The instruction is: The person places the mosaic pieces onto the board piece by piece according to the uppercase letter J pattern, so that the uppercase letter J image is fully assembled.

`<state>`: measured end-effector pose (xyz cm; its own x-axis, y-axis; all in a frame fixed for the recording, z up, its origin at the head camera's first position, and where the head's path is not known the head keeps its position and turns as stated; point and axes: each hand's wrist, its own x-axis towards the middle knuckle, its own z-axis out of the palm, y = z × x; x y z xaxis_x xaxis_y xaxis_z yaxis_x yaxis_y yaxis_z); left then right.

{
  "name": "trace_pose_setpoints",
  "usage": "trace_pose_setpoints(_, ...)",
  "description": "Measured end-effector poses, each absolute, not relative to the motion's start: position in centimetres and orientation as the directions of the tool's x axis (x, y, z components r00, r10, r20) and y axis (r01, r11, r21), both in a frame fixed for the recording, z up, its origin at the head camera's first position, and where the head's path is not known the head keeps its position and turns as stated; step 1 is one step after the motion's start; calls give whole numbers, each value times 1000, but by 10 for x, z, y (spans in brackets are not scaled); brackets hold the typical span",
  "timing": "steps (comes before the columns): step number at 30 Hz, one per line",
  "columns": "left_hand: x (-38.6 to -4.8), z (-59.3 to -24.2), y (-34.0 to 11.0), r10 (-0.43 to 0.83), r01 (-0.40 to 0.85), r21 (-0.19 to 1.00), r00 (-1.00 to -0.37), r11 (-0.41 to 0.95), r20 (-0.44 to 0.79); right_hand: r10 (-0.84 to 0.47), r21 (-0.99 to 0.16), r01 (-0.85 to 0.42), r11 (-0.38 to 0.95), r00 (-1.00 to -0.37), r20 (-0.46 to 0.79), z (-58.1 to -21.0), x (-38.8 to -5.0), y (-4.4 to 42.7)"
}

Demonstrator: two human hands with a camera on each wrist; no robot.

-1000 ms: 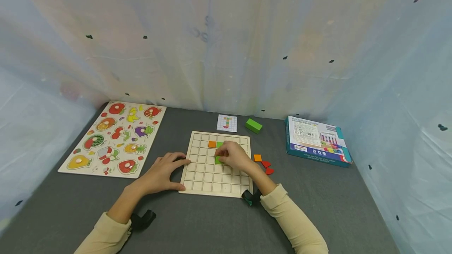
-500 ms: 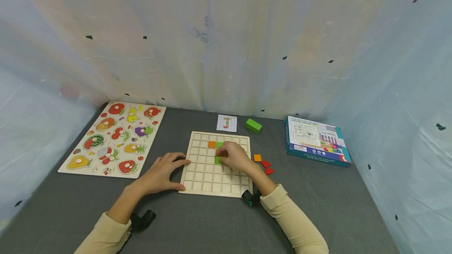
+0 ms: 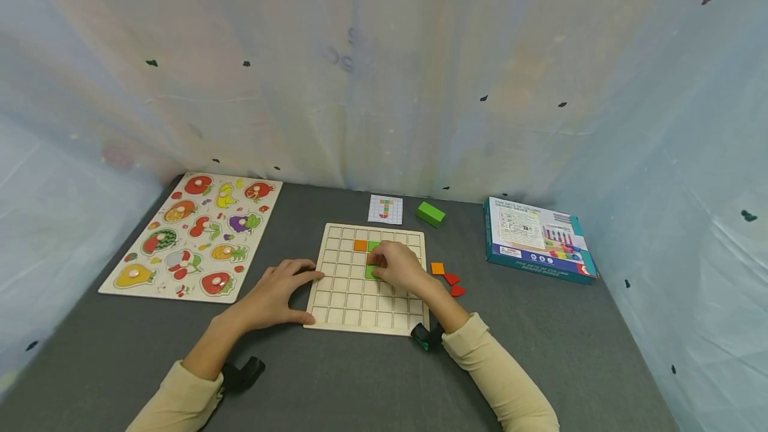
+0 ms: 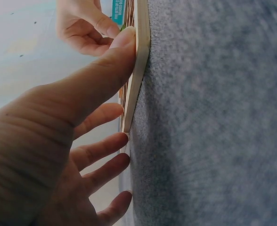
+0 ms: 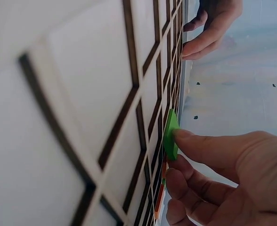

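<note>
A wooden grid board [image 3: 342,300] lies flat in the middle of the table. My right hand [image 3: 399,267] is over it, thumb and fingers pinching a green square tile [image 5: 170,135] by its edges; the tile is slightly tilted against the grid in the right wrist view. Farther up the board sit an orange tile [image 3: 360,245] and another green tile [image 3: 373,245], partly covered by my fingers. My left hand [image 3: 273,295] rests at the board's left side with fingers spread. Its thumb [image 4: 124,37] presses the near left corner, and the index finger touches the left edge.
Right of the board lie an orange square [image 3: 437,269] and two red pieces [image 3: 452,279]. Behind it are a pattern card [image 3: 393,209] and a green block [image 3: 431,214]. A fruit puzzle [image 3: 201,245] lies left; a teal box [image 3: 540,240] lies right.
</note>
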<state>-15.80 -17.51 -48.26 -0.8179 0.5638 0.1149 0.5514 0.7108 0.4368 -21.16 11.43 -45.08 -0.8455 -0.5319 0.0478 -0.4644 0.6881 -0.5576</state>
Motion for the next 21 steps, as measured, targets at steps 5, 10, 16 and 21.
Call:
trace_pose_setpoints(5, -158, -482, -175, 563, 549, 440, -819, 710, 113, -530, -558, -459, 691, -847, 42, -451, -211, 114)
trace_pose_setpoints(10, -158, -482, -175, 564, 550, 438, -818, 711, 111, -533, -554, -463, 691, -845, 43, -450, -210, 115)
trace_pose_setpoints(16, -158, -482, -175, 563, 552, 438, -818, 710, 117, -535, -545, -468, 695, -844, 42, -450, -211, 115)
trace_pose_setpoints(21, -158, -482, -175, 563, 551, 433, -818, 713, 115, -533, -550, -467, 693, -845, 45, -449, -211, 114)
